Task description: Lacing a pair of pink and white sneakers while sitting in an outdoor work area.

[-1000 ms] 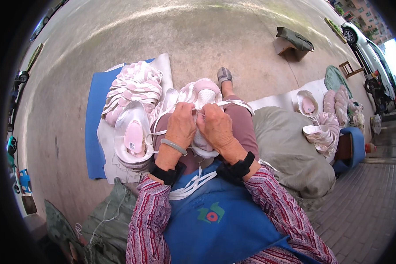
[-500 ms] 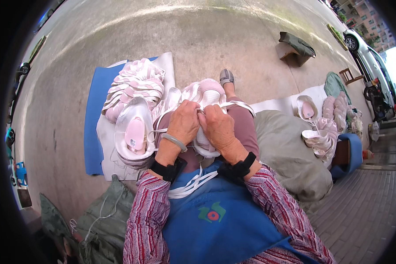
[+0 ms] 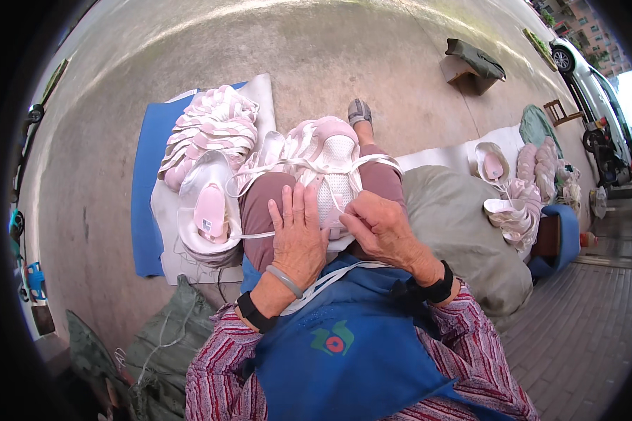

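Observation:
A pink and white shoe upper (image 3: 337, 151) lies across my lap, its toe pointing away from me. A white shoelace (image 3: 288, 167) runs crosswise over it, with loose ends out to both sides. My left hand (image 3: 298, 228) rests flat along the left edge of the upper, fingers stretched and apart. Over its near right part, my right hand (image 3: 383, 228) is closed in a pinch on a thin white lace end that rises from the middle of the upper. The fingertips partly hide this end. More white lace lies over my blue apron (image 3: 316, 337).
Left, a stack of pink and white uppers (image 3: 211, 130) and one with a pink insole (image 3: 211, 210) lie on a blue and white sheet (image 3: 147, 210). Right are a grey-green cloth (image 3: 463, 238), more uppers (image 3: 519, 203) and a blue-backed chair (image 3: 562, 235). A covered box (image 3: 474, 67) stands ahead.
Both hands were together at the lace on the upper's middle. They have parted and come nearer me; the left has opened flat, the right draws a lace end toward me.

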`<state>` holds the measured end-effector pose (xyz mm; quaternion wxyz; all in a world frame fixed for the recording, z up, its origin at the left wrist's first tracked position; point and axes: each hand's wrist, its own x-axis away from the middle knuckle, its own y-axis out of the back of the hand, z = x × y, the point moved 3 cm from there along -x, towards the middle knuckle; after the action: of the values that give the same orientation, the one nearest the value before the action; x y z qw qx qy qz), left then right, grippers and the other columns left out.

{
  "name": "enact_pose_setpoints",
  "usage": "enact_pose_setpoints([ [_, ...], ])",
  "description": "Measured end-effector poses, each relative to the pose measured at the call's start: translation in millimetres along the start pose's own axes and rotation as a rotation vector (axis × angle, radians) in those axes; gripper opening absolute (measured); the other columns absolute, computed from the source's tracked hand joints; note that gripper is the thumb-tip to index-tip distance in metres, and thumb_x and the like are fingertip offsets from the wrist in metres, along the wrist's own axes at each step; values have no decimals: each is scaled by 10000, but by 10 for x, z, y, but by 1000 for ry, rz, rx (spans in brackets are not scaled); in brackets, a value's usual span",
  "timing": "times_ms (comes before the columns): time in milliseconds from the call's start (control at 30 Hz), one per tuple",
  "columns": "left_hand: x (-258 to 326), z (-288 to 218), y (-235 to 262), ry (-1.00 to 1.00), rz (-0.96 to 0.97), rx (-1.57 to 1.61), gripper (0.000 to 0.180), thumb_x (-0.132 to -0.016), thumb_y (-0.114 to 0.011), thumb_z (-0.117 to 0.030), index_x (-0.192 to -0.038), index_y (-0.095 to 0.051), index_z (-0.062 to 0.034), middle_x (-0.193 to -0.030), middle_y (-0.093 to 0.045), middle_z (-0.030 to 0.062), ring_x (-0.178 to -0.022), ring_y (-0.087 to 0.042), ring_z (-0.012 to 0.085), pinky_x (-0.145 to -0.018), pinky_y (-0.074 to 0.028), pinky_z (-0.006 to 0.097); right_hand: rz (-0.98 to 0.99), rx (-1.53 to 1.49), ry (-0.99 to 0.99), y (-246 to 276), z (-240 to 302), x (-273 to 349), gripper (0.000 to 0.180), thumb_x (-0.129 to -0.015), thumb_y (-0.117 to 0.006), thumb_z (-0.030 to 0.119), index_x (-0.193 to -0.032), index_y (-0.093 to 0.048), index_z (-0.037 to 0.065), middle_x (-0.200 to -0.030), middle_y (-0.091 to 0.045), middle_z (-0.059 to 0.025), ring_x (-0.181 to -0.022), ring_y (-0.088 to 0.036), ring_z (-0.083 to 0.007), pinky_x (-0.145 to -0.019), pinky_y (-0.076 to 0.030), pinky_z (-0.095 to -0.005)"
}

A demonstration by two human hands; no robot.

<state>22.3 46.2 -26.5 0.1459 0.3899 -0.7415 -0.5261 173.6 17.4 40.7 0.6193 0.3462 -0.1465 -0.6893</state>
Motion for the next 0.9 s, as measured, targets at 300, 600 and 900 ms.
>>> enact_pose_setpoints([
  [300,-48,-18,-11,2,-12,51,743,-845,-623,-158,-1433,-232,73,-1452,-307,270,-1381,-285,387,-1118,-152,581,-133,-392,-188,-272,-209,-359,142,-933,-573,164,-912,-583,24,-785,-559,-173,-742,-593,-346,-647,-469,-397],
  [600,-380,-136,328,701,582,1575,519,-1013,-388,-465,-1035,-598,9,-908,-671,129,-755,-645,202,-699,-545,317,462,-1247,411,1521,918,413,160,-872,-620,12,-735,-574,-55,-644,-511,-95,-469,-479,-188,-387,-322,-302],
  [900,-555,-359,34,587,559,1759,401,-1045,-369,-308,-1105,-533,53,-551,-443,-20,-475,-474,97,-621,-545,286,308,-1124,-86,1528,419,818,297,-925,-629,241,-852,-612,-46,-684,-538,-46,-575,-497,-125,-469,-374,-260],
])
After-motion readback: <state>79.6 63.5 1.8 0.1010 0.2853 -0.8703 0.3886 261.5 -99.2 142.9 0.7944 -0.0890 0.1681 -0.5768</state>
